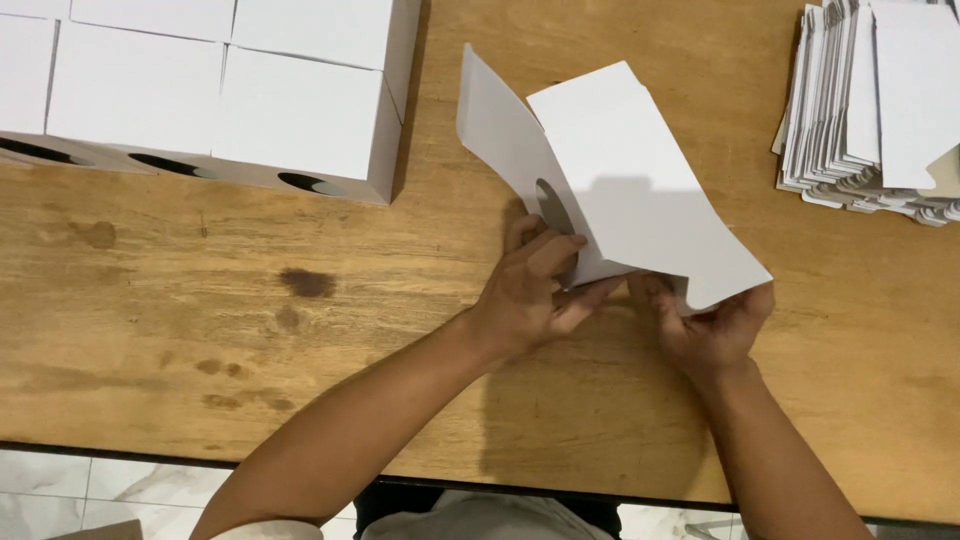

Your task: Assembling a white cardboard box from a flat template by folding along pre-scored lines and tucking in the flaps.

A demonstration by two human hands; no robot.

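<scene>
L hand [530, 290] & R hand [710, 325] both grip white cardboard box blank [620, 170], part-folded, over wooden table [200, 330]; finished boxes [200, 90] top-left; flat stack [870, 100] top-right.

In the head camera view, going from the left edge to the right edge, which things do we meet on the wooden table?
Assembled white boxes → left hand → half-folded white cardboard box → right hand → stack of flat white box blanks, all on the wooden table.
</scene>
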